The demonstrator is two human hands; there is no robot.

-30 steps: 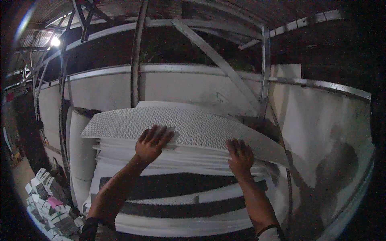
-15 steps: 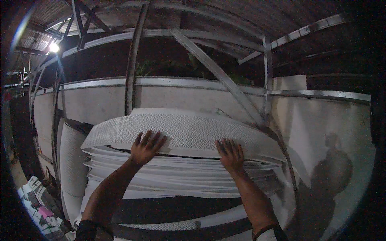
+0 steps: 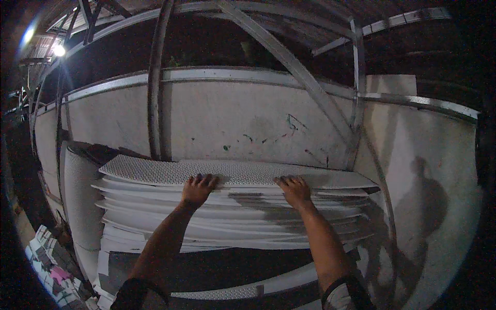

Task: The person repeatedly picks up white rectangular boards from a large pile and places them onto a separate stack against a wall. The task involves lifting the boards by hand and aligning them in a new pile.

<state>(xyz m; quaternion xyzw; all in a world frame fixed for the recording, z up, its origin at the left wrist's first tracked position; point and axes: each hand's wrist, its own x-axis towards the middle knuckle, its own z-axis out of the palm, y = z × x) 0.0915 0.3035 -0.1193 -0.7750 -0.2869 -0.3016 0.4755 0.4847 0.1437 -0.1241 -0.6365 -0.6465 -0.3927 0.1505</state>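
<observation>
Here, left fingers (image 3: 198, 180) and right fingers (image 3: 291, 181) rest unclenched atop the textured sheet (image 3: 243, 172) near its edge.

Pale wall (image 3: 232, 111) (dark-flecked), slanting metal beam (image 3: 283, 58), bright lamp (image 3: 59, 50) upper left.

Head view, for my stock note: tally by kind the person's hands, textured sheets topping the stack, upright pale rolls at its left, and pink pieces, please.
Left hand and right hand: 2
Textured top sheet: 1
Upright pale roll: 1
Pink piece: 1
Total: 5
</observation>
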